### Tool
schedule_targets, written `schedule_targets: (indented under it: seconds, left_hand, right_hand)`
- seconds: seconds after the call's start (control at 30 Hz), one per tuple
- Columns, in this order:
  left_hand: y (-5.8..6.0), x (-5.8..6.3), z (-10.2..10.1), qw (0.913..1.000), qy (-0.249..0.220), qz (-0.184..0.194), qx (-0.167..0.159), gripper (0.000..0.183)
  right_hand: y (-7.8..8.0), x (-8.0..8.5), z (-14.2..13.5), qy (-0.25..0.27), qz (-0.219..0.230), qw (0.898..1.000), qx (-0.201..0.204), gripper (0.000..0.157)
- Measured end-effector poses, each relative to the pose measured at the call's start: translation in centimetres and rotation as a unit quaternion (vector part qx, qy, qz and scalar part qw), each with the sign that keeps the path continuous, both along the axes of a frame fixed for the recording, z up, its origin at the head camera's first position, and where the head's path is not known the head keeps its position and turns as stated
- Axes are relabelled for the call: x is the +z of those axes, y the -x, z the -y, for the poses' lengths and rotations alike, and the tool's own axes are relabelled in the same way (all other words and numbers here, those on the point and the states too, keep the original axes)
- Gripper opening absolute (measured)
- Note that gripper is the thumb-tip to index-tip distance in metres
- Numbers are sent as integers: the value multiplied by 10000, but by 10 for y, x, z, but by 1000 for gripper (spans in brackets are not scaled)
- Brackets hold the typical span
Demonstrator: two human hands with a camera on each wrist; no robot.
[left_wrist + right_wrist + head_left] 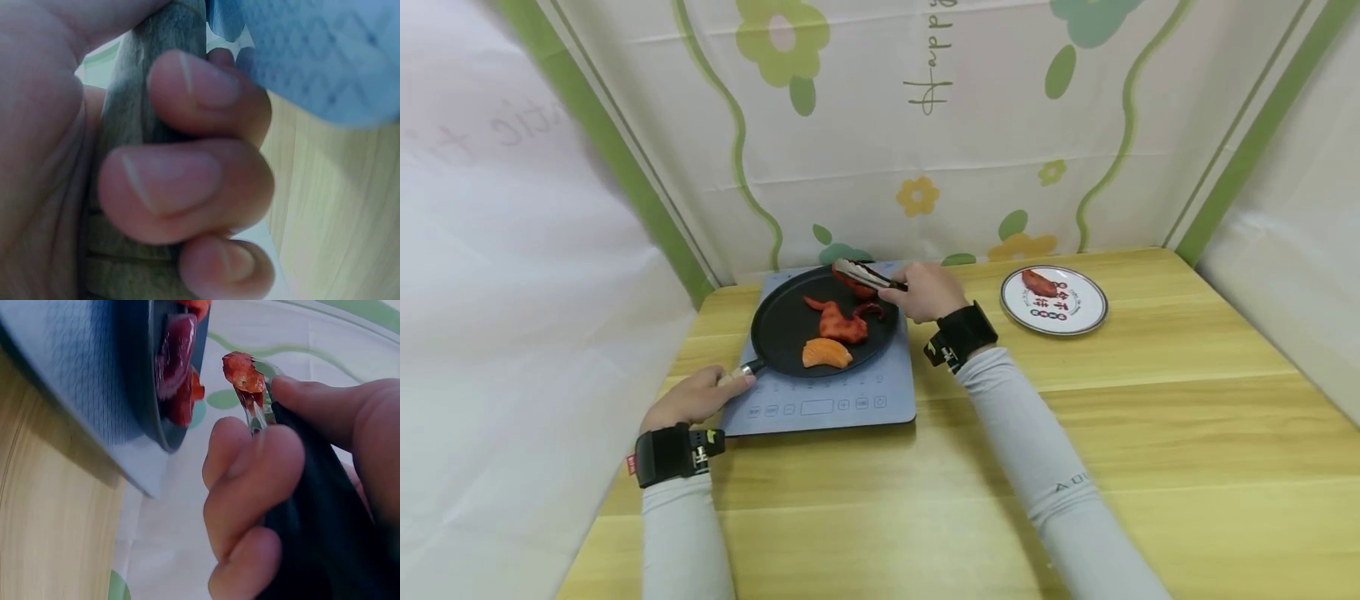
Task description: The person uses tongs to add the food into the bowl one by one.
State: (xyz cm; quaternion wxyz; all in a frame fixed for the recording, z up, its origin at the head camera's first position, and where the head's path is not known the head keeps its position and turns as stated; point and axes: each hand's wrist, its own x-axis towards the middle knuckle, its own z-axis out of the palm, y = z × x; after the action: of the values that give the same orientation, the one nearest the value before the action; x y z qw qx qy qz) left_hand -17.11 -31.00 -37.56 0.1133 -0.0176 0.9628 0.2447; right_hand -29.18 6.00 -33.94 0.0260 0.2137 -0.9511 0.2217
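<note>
My left hand (696, 396) grips the handle (140, 100) of a round black frying pan (778, 329), fingers wrapped round it. With my right hand (934, 293) I hold black-handled metal tongs (867, 273) over the pan's far right side. Between the tong tips is a small reddish piece of food (242, 372), raised above the pan rim in the right wrist view. In the pan lie a red chicken wing (842, 325), an orange salmon-like slice (826, 353) and a dark red curled piece (871, 310). Another red piece (862, 292) shows partly behind the tongs.
The pan sits on a pale blue induction cooker (887, 392) with a button panel along its front. Right of it, a white plate (1093, 300) with printed characters carries one red-brown piece of meat (1040, 284). Flower-printed cloth (850, 158) hangs behind the wooden table (1150, 433).
</note>
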Motion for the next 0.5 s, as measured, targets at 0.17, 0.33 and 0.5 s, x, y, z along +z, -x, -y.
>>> schedule_targets:
  seconds: [0.17, 0.33, 0.5]
  left_hand:
    - [-1, 1, 2, 10000, 43, -80, 8, 57]
    - [-2, 0, 1, 9999, 35, -84, 62, 57]
    - [-1, -1, 0, 9998, -128, -132, 68, 55]
  right_hand:
    - [4, 1, 21, -227, -152, 9995, -136, 38]
    - [6, 5, 37, -258, 94, 9991, -319, 31]
    - [10, 9, 45, -302, 346, 9982, -374, 39]
